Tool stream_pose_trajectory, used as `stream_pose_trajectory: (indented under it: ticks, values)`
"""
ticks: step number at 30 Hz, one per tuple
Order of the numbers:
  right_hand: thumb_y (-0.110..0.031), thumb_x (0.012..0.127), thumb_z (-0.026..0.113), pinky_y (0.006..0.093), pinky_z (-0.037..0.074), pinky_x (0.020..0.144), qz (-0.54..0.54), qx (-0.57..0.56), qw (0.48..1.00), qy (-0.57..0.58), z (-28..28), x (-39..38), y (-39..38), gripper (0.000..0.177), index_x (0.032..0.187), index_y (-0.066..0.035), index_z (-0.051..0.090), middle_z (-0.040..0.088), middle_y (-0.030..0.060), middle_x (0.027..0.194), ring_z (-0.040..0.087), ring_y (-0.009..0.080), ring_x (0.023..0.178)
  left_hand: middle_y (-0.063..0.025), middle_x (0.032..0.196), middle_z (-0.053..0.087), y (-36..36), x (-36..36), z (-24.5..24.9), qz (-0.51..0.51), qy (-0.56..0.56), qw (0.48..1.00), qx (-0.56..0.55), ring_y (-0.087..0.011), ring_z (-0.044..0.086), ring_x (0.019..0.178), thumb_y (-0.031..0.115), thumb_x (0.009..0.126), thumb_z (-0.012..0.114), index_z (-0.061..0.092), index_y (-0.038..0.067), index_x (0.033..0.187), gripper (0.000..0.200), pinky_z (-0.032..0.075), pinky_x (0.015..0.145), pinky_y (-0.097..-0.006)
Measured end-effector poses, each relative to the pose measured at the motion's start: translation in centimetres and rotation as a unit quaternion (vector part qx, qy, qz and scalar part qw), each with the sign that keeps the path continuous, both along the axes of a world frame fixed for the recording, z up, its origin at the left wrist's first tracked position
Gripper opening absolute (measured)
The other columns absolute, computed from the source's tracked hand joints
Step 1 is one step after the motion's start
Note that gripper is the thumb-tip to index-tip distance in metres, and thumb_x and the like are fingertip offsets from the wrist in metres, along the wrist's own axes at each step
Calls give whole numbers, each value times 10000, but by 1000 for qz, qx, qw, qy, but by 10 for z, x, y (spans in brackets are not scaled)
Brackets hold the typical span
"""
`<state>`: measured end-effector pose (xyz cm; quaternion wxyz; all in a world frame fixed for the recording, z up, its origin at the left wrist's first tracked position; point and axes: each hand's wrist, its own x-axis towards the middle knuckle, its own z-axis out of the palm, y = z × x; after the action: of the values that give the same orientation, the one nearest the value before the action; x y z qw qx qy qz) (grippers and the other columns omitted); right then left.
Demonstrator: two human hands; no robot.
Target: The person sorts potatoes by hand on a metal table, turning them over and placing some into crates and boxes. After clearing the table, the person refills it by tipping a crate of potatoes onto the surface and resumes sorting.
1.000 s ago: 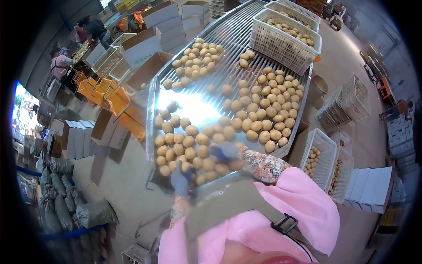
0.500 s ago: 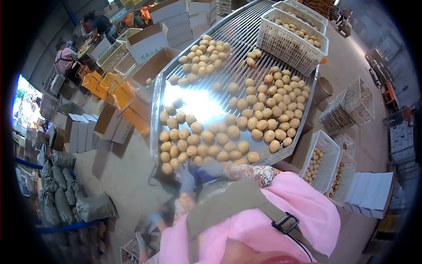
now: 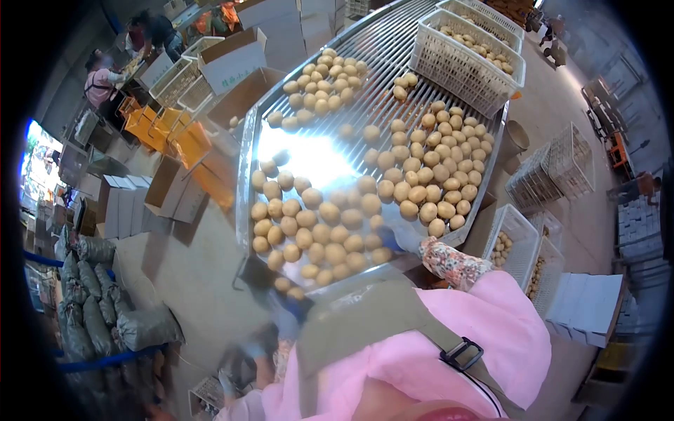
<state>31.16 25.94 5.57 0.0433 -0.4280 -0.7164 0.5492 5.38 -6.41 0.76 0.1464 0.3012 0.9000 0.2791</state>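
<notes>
Round tan potatoes lie spread over the sloping metal sorting table in front of me. My right hand, in a blue-grey glove, rests at the front edge beside the nearest potatoes; its fingers are smeared by motion. Below the front left corner is my left hand, gloved too and blurred, close under a few potatoes at the edge. Whether either hand grips anything does not show. A denser group of potatoes lies to the right.
White plastic crates of potatoes stand on the far right of the table. More crates and cardboard boxes are at my right. Leftward are orange stands, an open carton and stacked sacks. Co-workers work behind.
My right hand has moved right along the front edge. My left hand has dropped lower. Nearby potatoes have shifted, and a few now sit at the front left edge.
</notes>
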Motion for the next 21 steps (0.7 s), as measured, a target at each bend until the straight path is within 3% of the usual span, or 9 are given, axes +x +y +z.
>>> stream_pose_trajectory:
  ticks: [2, 4, 7, 10, 14, 16, 19, 20, 21]
  values:
    - [-292, 919, 493, 362, 495, 818, 166, 163, 969, -80, 46, -41, -20, 380, 1265, -148, 548, 649, 136, 1045, 636, 256, 925, -262, 1378, 409, 23, -10, 18, -17, 7, 1000, 10, -412, 412, 1256, 310, 891, 591, 325, 9, 1415, 661, 346, 1037, -453]
    - [-344, 921, 487, 375, 473, 862, -28, -170, 979, 112, -4, -76, -46, 391, 1273, -186, 548, 609, 135, 1164, 610, 252, 1030, -254, 1380, 418, 55, -20, 20, -54, -6, 997, 54, -394, 429, 1253, 279, 896, 584, 350, 13, 1401, 616, 351, 1042, -446]
    - [-360, 946, 463, 392, 339, 1051, 261, 320, 896, -164, -57, -120, -93, 444, 1316, -120, 521, 477, 185, 1348, 460, 327, 1218, -235, 1407, 405, 108, -18, 45, -60, -313, 947, 47, -370, 437, 1258, 291, 892, 603, 367, 23, 1398, 620, 351, 1057, -412]
    - [-237, 963, 442, 345, 430, 938, 481, 220, 842, 107, -130, -134, -80, 291, 1200, -178, 600, 532, 106, 1283, 556, 201, 1120, -223, 1293, 507, 102, 11, -18, -119, 52, 985, -110, -393, 555, 1050, 267, 914, 534, 488, 128, 1309, 421, 453, 883, -441]
    - [-182, 939, 505, 334, 413, 967, 87, -321, 940, 79, -11, -86, -28, 318, 1250, -174, 571, 557, 78, 1260, 513, 198, 1181, -212, 1223, 556, 66, 25, 24, -27, -155, 988, -2, -418, 540, 1075, 363, 863, 574, 493, 130, 1289, 492, 443, 887, -495]
    - [-175, 930, 495, 371, 381, 1029, 246, 219, 943, 36, -54, -45, 1, 360, 1286, -188, 545, 466, 112, 1388, 440, 267, 1284, -241, 1154, 574, 34, 17, -12, -21, -174, 984, -24, -438, 541, 1033, 336, 861, 587, 494, 21, 1233, 496, 446, 868, -495]
    - [-149, 910, 472, 521, 131, 1148, 286, 247, 911, -164, -45, 5, 1, 437, 1324, -278, 526, 331, 145, 1492, 175, 468, 1392, -261, 1170, 557, -1, 24, -28, -14, -11, 999, -28, -450, 521, 1071, 332, 852, 618, 482, -26, 1244, 548, 415, 916, -509]
    - [-161, 903, 479, 534, 11, 1149, 149, -99, 983, -51, -105, 23, 11, 463, 1343, -303, 506, 324, 151, 1497, 75, 535, 1385, -251, 1225, 531, -19, 22, -54, -20, 105, 994, 21, -446, 501, 1095, 334, 842, 635, 461, -3, 1303, 598, 391, 948, -516]
    - [-182, 887, 522, 531, 71, 1147, 249, 191, 931, -186, -26, 2, -12, 413, 1283, -291, 565, 373, 151, 1470, 187, 475, 1384, -249, 1287, 497, -10, 17, -43, 10, 72, 997, 0, -431, 465, 1173, 336, 839, 641, 430, 16, 1352, 641, 377, 986, -500]
